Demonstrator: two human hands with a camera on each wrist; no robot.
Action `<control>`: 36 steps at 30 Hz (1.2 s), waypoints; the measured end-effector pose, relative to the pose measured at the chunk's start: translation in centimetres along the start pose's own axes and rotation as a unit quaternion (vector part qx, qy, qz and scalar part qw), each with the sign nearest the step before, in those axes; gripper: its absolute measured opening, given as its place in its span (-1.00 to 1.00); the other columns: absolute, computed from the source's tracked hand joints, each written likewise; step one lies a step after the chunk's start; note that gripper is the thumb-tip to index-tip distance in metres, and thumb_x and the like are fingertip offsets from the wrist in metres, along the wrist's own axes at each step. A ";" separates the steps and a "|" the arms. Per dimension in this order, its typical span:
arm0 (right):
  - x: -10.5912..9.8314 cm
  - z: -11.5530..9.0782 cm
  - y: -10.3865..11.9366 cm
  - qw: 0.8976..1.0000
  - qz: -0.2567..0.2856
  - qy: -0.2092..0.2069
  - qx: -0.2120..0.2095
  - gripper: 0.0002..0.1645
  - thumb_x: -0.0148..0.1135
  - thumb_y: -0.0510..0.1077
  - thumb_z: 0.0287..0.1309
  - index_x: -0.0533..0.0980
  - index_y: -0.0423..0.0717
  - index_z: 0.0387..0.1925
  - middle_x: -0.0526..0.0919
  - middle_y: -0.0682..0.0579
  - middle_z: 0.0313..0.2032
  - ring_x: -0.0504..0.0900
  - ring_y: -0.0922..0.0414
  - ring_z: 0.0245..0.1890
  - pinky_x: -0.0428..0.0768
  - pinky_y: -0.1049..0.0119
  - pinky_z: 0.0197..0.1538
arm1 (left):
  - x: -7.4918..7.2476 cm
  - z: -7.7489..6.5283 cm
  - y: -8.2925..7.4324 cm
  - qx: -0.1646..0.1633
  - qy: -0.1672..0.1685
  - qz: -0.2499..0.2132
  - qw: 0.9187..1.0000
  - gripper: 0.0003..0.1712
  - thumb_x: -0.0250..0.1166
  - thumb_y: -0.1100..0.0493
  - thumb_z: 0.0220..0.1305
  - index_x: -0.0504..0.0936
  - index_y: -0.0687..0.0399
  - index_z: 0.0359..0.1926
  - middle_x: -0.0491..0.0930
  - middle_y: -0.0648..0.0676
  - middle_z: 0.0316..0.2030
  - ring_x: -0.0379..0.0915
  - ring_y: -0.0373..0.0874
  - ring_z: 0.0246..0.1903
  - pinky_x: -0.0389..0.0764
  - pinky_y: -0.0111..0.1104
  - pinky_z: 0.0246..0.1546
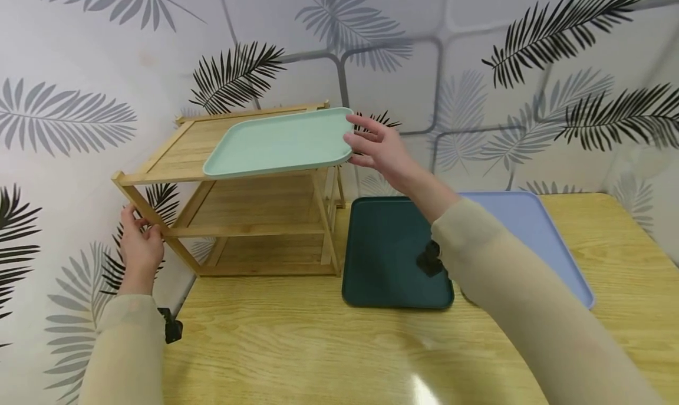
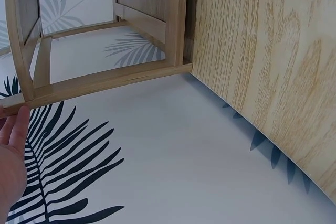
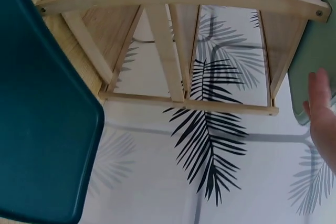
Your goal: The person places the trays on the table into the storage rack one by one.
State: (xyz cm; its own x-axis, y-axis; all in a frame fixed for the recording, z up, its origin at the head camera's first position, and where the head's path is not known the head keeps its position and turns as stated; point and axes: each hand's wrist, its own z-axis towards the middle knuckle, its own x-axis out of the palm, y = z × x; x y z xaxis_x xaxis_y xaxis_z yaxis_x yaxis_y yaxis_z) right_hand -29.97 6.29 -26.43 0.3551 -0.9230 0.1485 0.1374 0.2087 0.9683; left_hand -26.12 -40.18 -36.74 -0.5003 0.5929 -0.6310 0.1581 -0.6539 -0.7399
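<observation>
At far left, touches the left post point(image 1: 147, 211) of the rack point(image 1: 260, 207) from its outer side with the left hand point(image 1: 140, 249), fingertips against the wood; cannot tell whether curled round it. Shows the same touch at the edge of the left wrist view.

Next, has the mint tray point(image 1: 281, 140) over the right part of the top shelf point(image 1: 177, 151), inner face up. Runs its long axis sideways, roughly along the rack's front edge, climbing a little toward the right in the head view. Points one short end left, over the shelf, and the other right, past the rack's side. Cannot tell whether resting flat on the wood.

At that right end, touches the rim with the right hand point(image 1: 379, 145), fingers straight and slightly spread.

Farther right, passes with the right sleeve point(image 1: 509, 281) over a teal tray point(image 1: 389, 252), flat on the table point(image 1: 265, 346) just beside the rack, long axis apparently toward the wall point(image 1: 392, 81). Partly hides a blue tray point(image 1: 525, 216) behind the same sleeve.
</observation>
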 end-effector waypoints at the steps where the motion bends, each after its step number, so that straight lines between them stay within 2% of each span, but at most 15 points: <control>1: -0.2 -0.1 -0.1 1.000 -0.014 0.020 -0.005 -0.34 0.10 -0.27 0.36 0.20 -0.10 0.44 0.24 -0.17 0.36 0.38 0.01 0.27 0.51 0.11 0.13 | 0.0 0.0 0.1 0.000 0.000 0.000 1.000 -0.34 -0.10 0.26 0.48 -0.08 -0.25 0.46 0.33 0.24 0.28 0.42 0.13 0.17 0.46 -0.30 -0.29; 5: -0.6 -0.5 -0.3 0.994 -0.078 0.079 -0.022 -0.24 0.17 -0.29 0.27 0.19 -0.03 0.46 0.11 -0.08 0.45 0.22 0.03 0.38 0.40 0.05 0.23 | -0.2 0.0 0.3 0.005 -0.001 -0.004 1.000 -0.34 -0.11 0.27 0.48 -0.08 -0.24 0.47 0.33 0.25 0.28 0.42 0.13 0.17 0.46 -0.28 -0.27; 9: -0.6 -0.4 -0.5 0.987 -0.122 0.096 -0.032 -0.26 0.24 -0.29 0.23 0.25 -0.07 0.41 0.15 -0.01 0.44 0.23 0.02 0.37 0.33 0.10 0.28 | -0.2 0.0 0.4 0.008 -0.002 -0.007 1.000 -0.34 -0.10 0.27 0.47 -0.07 -0.24 0.47 0.34 0.26 0.27 0.44 0.14 0.15 0.42 -0.39 -0.35; 13: -0.1 -0.2 -0.6 0.983 -0.155 0.090 -0.039 -0.36 0.27 -0.24 0.24 0.34 -0.11 0.34 0.24 0.04 0.40 0.21 0.06 0.38 0.30 0.16 0.30 | -0.1 0.0 0.4 0.009 -0.002 -0.005 1.000 -0.34 -0.10 0.28 0.47 -0.07 -0.23 0.46 0.34 0.26 0.26 0.44 0.15 0.14 0.41 -0.41 -0.37; 18: 0.8 0.6 -1.0 0.974 -0.197 0.087 -0.065 -0.41 0.30 -0.20 0.24 0.40 -0.13 0.28 0.34 0.02 0.33 0.23 0.11 0.36 0.28 0.26 0.29 | -0.1 0.0 0.2 0.008 0.001 -0.011 1.000 -0.32 -0.11 0.28 0.47 -0.08 -0.25 0.47 0.32 0.26 0.28 0.41 0.14 0.17 0.48 -0.23 -0.24; 21: 1.5 1.1 -1.2 0.966 -0.228 0.090 -0.078 -0.40 0.30 -0.15 0.24 0.41 -0.10 0.29 0.35 0.03 0.32 0.19 0.14 0.38 0.23 0.20 0.32 | -0.1 0.0 0.0 0.007 0.002 -0.010 1.000 -0.32 -0.11 0.28 0.47 -0.08 -0.26 0.47 0.32 0.25 0.28 0.41 0.14 0.18 0.47 -0.25 -0.25; 25: 2.6 1.5 -1.3 0.956 -0.269 0.090 -0.074 -0.37 0.31 -0.05 0.24 0.40 0.00 0.32 0.31 0.08 0.35 0.11 0.16 0.41 0.17 0.09 0.35 | -0.1 0.0 0.0 0.007 -0.001 -0.008 1.000 -0.33 -0.11 0.28 0.47 -0.08 -0.24 0.48 0.33 0.26 0.28 0.42 0.14 0.17 0.44 -0.33 -0.30; 31: 3.2 1.1 -1.1 0.945 -0.308 0.084 -0.068 -0.25 0.30 0.02 0.24 0.28 0.07 0.41 0.17 0.08 0.44 0.06 0.11 0.44 0.15 0.02 0.36 | 0.1 -0.2 0.0 0.020 -0.009 -0.009 1.000 -0.34 -0.10 0.31 0.46 -0.04 -0.18 0.47 0.36 0.28 0.25 0.44 0.16 0.14 0.50 -0.23 -0.22; 33: 3.2 0.9 -1.1 0.939 -0.326 0.070 -0.086 -0.23 0.32 0.02 0.23 0.27 0.06 0.42 0.14 0.06 0.45 0.07 0.10 0.43 0.15 0.03 0.36 | 0.1 -0.2 0.0 0.023 -0.011 -0.009 1.000 -0.34 -0.10 0.31 0.45 -0.03 -0.17 0.46 0.37 0.28 0.25 0.44 0.17 0.14 0.51 -0.21 -0.20; 36: 3.3 0.8 -0.9 0.928 -0.341 0.050 -0.139 -0.33 0.35 -0.03 0.20 0.41 -0.04 0.32 0.27 0.01 0.37 0.28 0.07 0.29 0.30 0.06 0.25 | 0.0 -0.2 0.0 0.022 -0.012 -0.009 1.000 -0.34 -0.10 0.31 0.45 -0.04 -0.17 0.47 0.38 0.28 0.24 0.44 0.16 0.14 0.50 -0.26 -0.22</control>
State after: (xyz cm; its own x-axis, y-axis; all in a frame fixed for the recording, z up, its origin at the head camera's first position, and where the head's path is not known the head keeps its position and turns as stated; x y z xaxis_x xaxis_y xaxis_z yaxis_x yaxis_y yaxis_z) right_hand -29.69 2.80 -26.70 0.1804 -0.8389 -0.5135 0.5898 -0.3256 0.7390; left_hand -25.98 -40.08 -36.81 -0.5236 0.5928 -0.6119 0.1114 -0.6644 -0.7390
